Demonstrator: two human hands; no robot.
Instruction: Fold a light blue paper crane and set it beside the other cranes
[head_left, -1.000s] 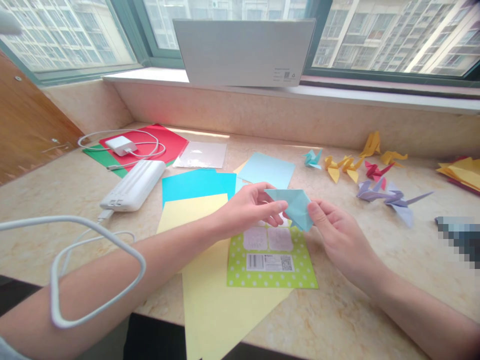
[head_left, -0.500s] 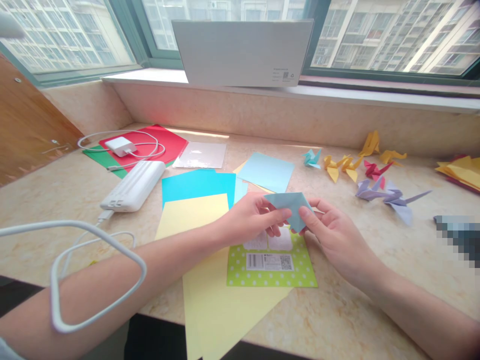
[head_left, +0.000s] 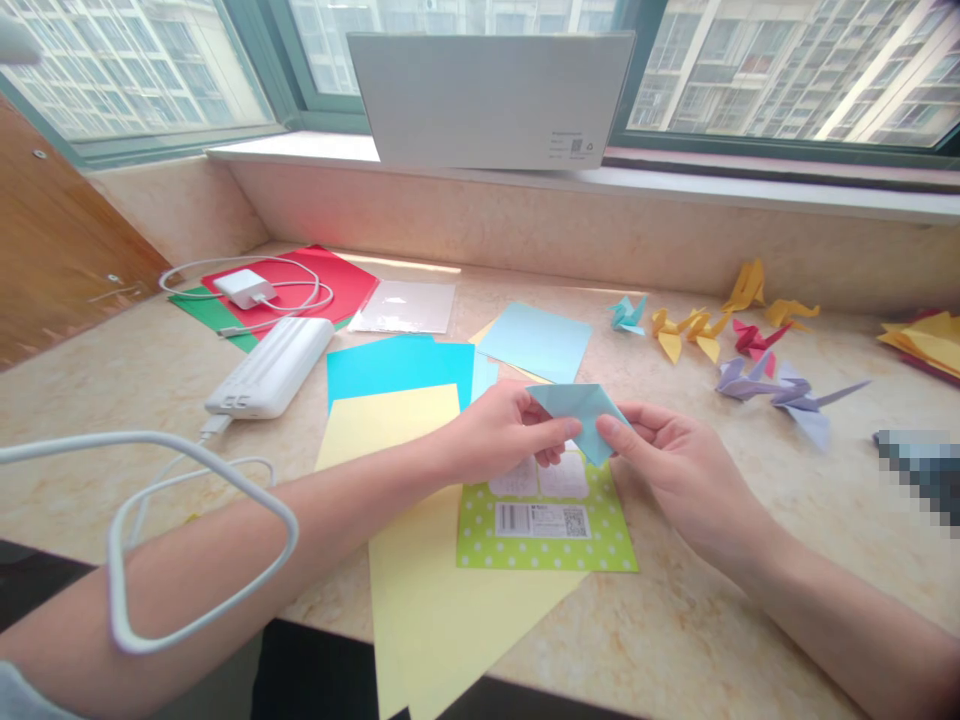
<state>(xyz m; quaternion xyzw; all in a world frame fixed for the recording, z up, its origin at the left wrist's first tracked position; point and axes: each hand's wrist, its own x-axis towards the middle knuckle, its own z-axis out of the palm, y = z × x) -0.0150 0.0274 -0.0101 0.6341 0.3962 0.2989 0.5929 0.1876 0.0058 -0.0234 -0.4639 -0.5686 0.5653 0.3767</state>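
A folded light blue paper piece (head_left: 583, 412) is pinched between both hands just above the table. My left hand (head_left: 504, 432) grips its left side with thumb and fingers closed. My right hand (head_left: 675, 470) pinches its right lower edge. Beneath them lies a green dotted paper pack (head_left: 546, 528) with a barcode label, on top of a pale yellow sheet (head_left: 427, 600). A cyan sheet (head_left: 397, 368) and a light blue sheet (head_left: 535, 342) lie just behind the hands.
Finished paper cranes (head_left: 757, 350) in several colours sit at the right. A white power bank (head_left: 271, 368), a charger with cable (head_left: 247, 288) on red and green sheets, and a white cable loop (head_left: 150, 520) are at the left. A grey box (head_left: 491, 100) stands on the windowsill.
The folded blue piece has been flattened and turned from hanging down to lying more level between the hands. Both hands stayed in nearly the same place.
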